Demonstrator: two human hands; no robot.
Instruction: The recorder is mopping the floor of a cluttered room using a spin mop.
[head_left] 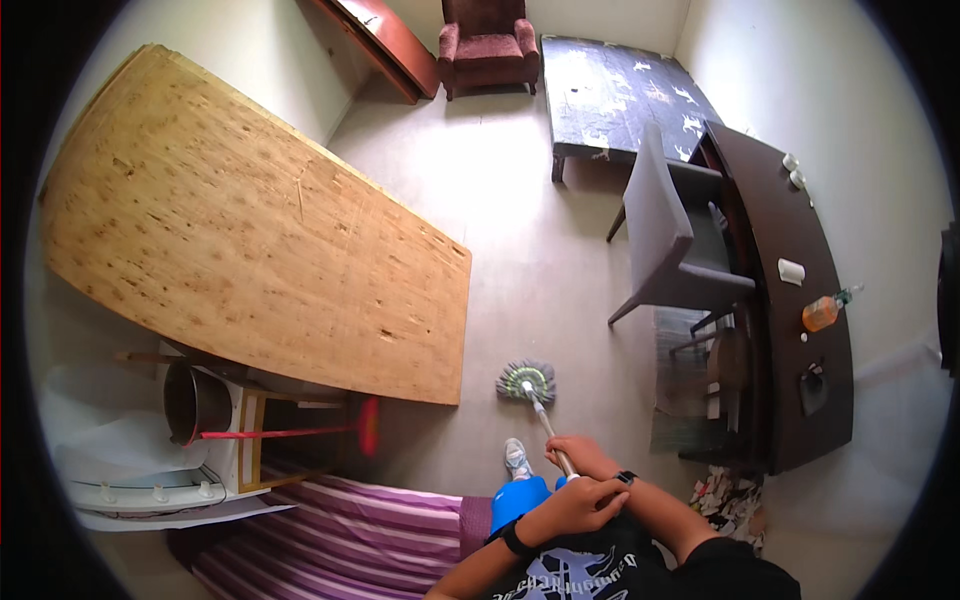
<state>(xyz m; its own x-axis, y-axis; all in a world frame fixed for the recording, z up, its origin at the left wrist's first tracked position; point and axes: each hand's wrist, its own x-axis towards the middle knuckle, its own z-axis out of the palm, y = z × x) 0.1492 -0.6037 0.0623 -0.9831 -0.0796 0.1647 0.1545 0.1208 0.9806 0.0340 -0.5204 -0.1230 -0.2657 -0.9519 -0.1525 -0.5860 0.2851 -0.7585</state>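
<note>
The pale grey floor [520,300] is bearing a grey-and-green mop head [520,379], a grey chair [658,235] and a plum armchair [489,50]. On the dark brown bench [770,205], an orange bottle [819,314] is resting near a white cylinder [791,271], and small white items [797,179] are sitting beyond.

Pale stylised lettering [632,571] noted across the front of the wearer's black shirt [725,572]; too distorted to read reliably. Elsewhere, nothing legible at this resolution.

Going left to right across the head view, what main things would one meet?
Wooden board → grey mop head → grey chair → bottle of orange liquid.
</note>
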